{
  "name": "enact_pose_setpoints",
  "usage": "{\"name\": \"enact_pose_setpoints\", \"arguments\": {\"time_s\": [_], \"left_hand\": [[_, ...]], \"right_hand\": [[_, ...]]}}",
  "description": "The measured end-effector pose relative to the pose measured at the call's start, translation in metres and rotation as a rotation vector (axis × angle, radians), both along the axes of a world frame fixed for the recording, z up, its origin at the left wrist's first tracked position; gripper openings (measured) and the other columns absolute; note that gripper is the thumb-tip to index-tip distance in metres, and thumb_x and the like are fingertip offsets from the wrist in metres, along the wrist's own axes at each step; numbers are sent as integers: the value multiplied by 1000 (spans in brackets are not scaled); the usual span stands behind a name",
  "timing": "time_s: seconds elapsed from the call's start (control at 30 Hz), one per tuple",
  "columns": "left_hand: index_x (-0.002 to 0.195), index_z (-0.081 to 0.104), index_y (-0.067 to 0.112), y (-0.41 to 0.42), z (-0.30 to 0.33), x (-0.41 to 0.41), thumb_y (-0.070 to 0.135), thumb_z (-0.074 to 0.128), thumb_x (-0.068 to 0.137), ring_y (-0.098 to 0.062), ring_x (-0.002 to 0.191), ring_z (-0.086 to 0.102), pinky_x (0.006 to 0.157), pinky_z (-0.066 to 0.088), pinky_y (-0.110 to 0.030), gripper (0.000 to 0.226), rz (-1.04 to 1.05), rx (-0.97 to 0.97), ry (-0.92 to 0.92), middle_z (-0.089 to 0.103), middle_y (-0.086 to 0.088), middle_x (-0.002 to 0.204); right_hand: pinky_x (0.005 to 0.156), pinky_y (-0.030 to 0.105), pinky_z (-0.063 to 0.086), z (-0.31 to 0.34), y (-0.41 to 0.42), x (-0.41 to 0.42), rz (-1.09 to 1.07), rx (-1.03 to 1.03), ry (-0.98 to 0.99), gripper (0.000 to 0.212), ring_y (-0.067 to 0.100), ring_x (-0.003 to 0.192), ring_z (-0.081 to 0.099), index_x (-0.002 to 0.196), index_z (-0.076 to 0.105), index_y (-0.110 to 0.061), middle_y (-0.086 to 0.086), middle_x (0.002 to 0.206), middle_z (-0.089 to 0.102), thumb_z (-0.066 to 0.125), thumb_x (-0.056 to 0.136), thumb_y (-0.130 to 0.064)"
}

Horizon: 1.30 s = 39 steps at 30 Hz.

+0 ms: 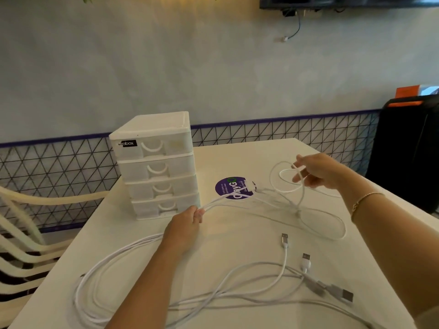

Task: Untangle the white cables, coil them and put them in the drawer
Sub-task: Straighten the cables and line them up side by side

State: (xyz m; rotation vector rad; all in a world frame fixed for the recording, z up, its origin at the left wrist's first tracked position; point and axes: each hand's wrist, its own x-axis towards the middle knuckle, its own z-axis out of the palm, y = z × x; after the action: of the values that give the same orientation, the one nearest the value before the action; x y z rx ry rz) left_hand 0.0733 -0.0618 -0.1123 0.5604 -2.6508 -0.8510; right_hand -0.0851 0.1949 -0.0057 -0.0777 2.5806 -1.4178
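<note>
While both hands pinch them, white cables (237, 281) tangled, looping

Café or shop; branded table sticker (234, 188); stacked chairs (21, 238)

Drawer unit (154, 167) on desk (237, 236), at far left corner, four drawers stacked, all closed. Sticker (231, 188) on desk just right of unit. Cables (213, 290) spread across desk: loops along near left edge, plugs (306, 260) toward near right, further loops right of sticker. Left hand (184, 230) before unit, pinching a cable. Right hand (318, 170) above far right part, holding loops. Chairs (21, 238) left of desk.
</note>
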Motion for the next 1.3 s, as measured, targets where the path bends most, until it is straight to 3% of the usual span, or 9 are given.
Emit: {"name": "enact_pose_setpoints", "arguments": {"time_s": [0.1, 0.2, 0.3, 0.5, 0.6, 0.73, 0.9, 1.07, 1.3], "left_hand": [[66, 38, 22, 0, -1, 0, 36, 33, 100, -26, 76, 49, 66, 35, -31, 37, 9, -15, -11, 54, -3, 76], [66, 38, 22, 0, -1, 0, 36, 33, 99, -27, 77, 49, 68, 36, -32, 37, 9, 2, -15, 53, -2, 74], [66, 41, 24, 1, 1, 2, 34, 34, 100, -25, 78, 51, 69, 36, -31, 36, -28, 30, 1, 53, 1, 73], [95, 59, 16, 4, 7, 7, 26, 33, 101, -19, 82, 48, 68, 32, -26, 28, -72, 101, 88, 57, 2, 91], [103, 56, 10, 5, 10, 5, 25, 31, 102, -19, 83, 48, 68, 32, -26, 29, -41, 77, 97, 55, -2, 92], [94, 57, 12, 7, 14, 5, 25, 32, 101, -17, 81, 48, 65, 32, -27, 29, -68, 74, 87, 59, -2, 93], [81, 50, 13, 17, 20, 7, 29, 31, 101, -18, 71, 45, 60, 33, -27, 31, -160, 20, 23, 56, -6, 84], [96, 56, 12, 10, 19, 3, 28, 30, 102, -22, 89, 54, 77, 41, -32, 31, -13, -63, 59, 62, -6, 99], [86, 50, 17, 21, 26, 6, 31, 29, 102, -6, 63, 41, 54, 30, -19, 30, -175, -22, -21, 53, 1, 85]], "right_hand": [[77, 37, 52, -1, -16, 4, -78, 343, 264, 29, 27, 81, 66, 116, 56, -2, 11, 93, 68, 44, 96, -20], [87, 36, 44, -3, -50, 30, -101, 428, 592, 31, 30, 111, 54, 122, 55, -15, 11, 121, 59, 45, 93, -19], [85, 33, 45, -20, -99, 60, 348, 463, 721, 27, 26, 110, 52, 116, 60, -18, 7, 119, 61, 45, 94, -21], [85, 33, 42, -51, -133, 87, 792, 573, 382, 34, 28, 105, 55, 118, 58, -7, 9, 110, 63, 32, 101, -19], [76, 26, 39, -54, -125, 88, 799, 504, 292, 36, 18, 87, 52, 106, 67, -11, -3, 84, 59, 35, 100, -28], [74, 23, 37, -57, -119, 85, 793, 465, 352, 33, 13, 87, 49, 101, 67, -12, 4, 105, 64, 38, 100, -26], [69, 22, 31, -56, -124, 84, 563, 256, 479, 32, 13, 88, 47, 109, 65, -9, 4, 101, 63, 37, 100, -21], [76, 25, 39, -56, -121, 88, 742, 430, 385, 33, 14, 89, 50, 102, 67, -10, 6, 109, 63, 37, 100, -24], [87, 23, 37, -52, -118, 84, 644, 440, 457, 34, 21, 113, 52, 123, 56, -10, 3, 117, 61, 30, 101, -14]]}}
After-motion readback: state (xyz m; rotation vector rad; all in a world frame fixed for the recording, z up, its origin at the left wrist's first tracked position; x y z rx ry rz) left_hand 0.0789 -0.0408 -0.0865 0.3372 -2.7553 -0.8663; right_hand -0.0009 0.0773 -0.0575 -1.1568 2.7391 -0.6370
